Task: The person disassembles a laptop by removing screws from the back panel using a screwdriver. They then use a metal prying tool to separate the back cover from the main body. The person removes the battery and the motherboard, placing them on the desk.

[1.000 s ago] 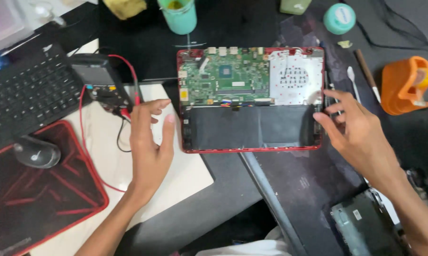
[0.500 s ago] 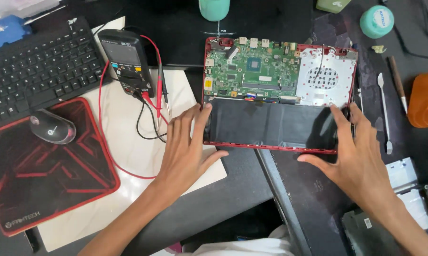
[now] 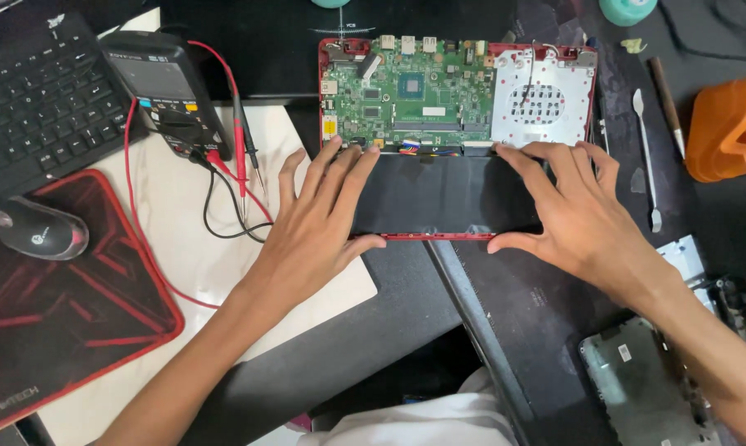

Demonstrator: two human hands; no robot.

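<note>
Battery pack point(image 3: 443, 194), a flat black slab, is lying in the lower half of an opened red laptop chassis point(image 3: 340, 49), its long axis running left to right across the view. Both hands are resting on it at opposite ends. The left hand point(image 3: 319, 219) is lying flat, fingers spread over the left end and fingertips reaching the upper edge near the connector wires, thumb hooking under the lower red rim. The right hand point(image 3: 575, 211) is mirroring it on the right end, fingers extended along the upper edge, thumb at the lower edge. Neither hand is closing around anything; both are open and pressing or bracing on the pack. Both hands are equally near, one at each end of the long axis.

Directly above the pack, the green motherboard point(image 3: 410, 91) and a silver perforated metal plate point(image 3: 542, 103) are occupying the upper half of the chassis. A black multimeter point(image 3: 166, 87) with red and black probe leads point(image 3: 241, 144) is sitting to the left on a white mat point(image 3: 183, 248). Farther left are lying a keyboard point(image 3: 38, 99) and a mouse point(image 3: 38, 231) on a red-and-black pad point(image 3: 67, 339). A white spudger point(image 3: 645, 149) and an orange container point(image 3: 732, 124) are lying to the right.
</note>
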